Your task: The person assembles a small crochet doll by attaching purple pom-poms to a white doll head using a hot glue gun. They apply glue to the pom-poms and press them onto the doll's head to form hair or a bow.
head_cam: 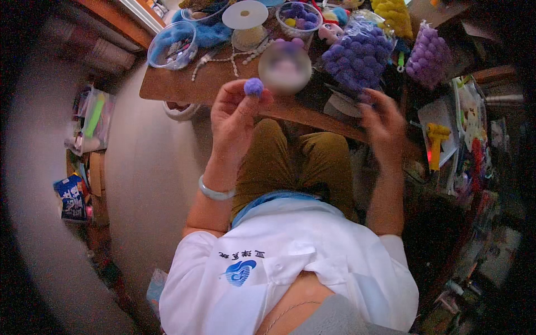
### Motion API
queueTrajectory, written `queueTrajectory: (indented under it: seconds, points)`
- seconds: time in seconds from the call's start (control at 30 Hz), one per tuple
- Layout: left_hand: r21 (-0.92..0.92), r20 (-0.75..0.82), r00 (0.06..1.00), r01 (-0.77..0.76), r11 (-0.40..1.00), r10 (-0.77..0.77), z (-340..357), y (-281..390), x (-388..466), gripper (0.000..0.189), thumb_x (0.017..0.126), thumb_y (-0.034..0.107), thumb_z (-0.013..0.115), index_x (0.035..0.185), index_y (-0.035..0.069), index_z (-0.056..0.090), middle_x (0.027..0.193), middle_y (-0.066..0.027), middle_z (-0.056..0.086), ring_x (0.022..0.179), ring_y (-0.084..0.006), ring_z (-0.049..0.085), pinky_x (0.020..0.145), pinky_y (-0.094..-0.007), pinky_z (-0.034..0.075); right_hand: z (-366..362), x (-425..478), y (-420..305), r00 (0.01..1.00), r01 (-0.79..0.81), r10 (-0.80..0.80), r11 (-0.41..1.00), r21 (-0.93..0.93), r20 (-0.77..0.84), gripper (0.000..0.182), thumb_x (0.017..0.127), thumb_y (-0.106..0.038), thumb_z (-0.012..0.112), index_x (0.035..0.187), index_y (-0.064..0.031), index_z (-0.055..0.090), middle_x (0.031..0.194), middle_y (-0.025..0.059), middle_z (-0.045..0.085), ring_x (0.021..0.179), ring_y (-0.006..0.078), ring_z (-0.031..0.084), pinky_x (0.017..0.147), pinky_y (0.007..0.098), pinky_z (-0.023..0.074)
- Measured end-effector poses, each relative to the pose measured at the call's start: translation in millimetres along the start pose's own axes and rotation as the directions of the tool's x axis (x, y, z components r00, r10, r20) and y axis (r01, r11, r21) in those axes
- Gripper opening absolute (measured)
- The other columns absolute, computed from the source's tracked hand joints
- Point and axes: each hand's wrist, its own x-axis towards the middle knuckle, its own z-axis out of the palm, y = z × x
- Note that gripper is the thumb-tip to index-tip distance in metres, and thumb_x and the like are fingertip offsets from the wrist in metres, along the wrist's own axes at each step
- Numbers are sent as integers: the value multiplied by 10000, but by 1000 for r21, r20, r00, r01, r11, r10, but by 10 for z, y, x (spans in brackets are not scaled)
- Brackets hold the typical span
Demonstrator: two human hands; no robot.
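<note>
My left hand (236, 113) pinches a small purple pompom (253, 86) between thumb and fingers, above the near edge of the wooden table (180, 86). To the right, my right hand (382, 115) is blurred, its fingers closed on a thin dark tool (345, 93) that points left; its kind is unclear. Between the hands and just beyond them sits a doll-like figure (284, 69) with pink-purple balls on top, its middle blurred out. A clear bag of dark purple pompoms (358, 56) lies right beyond my right hand.
Along the back stand a clear tub of small tools (172, 46), a white spool (245, 16) and a tub of pompoms (299, 21). A bag of lilac pompoms (428, 54) lies at the right. Lower right is a yellow glue gun (437, 142).
</note>
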Motion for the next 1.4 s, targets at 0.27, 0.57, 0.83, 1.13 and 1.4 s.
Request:
queueTrajectory:
  seconds: [0.27,0.57,0.83,1.13,1.4]
  points:
    - [170,-3,1000,-16,985,17,-198,-177,566,231,824,53,572,1030,-3,485,960,-70,569,853,-110,549,773,-247,461,1015,636,-208,969,-39,56,996,-79,239,411,802,-293,595,1019,50,525,772,92,572,636,117,546,462,251,436]
    - [361,7,981,-184,914,194,-221,-16,429,245,809,32,586,1029,-1,486,973,-74,567,879,-137,549,791,-257,453,1158,577,-185,934,-339,217,785,518,282,459,747,-200,663,1087,-9,422,782,82,582,536,90,539,375,174,396]
    - [335,264,844,-533,777,466,-22,-37,501,268,803,50,599,1023,-13,459,986,-89,550,934,-148,533,826,-282,441,1165,512,-131,946,-297,136,725,622,293,451,755,-161,647,1132,-32,435,897,52,583,584,58,541,387,158,390]
    - [352,204,887,-462,814,415,35,-129,584,230,836,51,550,1022,4,423,970,-106,576,888,-151,566,791,-258,451,1150,489,-119,967,-227,61,642,732,246,485,741,-70,645,1161,-40,404,999,87,563,795,131,583,558,211,492]
    - [469,-6,875,-426,774,485,-156,-95,524,230,833,74,561,1020,10,442,955,-99,571,876,-154,571,776,-254,456,1094,464,-106,964,-247,86,644,724,252,474,746,-75,650,1154,-39,413,1015,82,560,855,152,579,713,259,503]
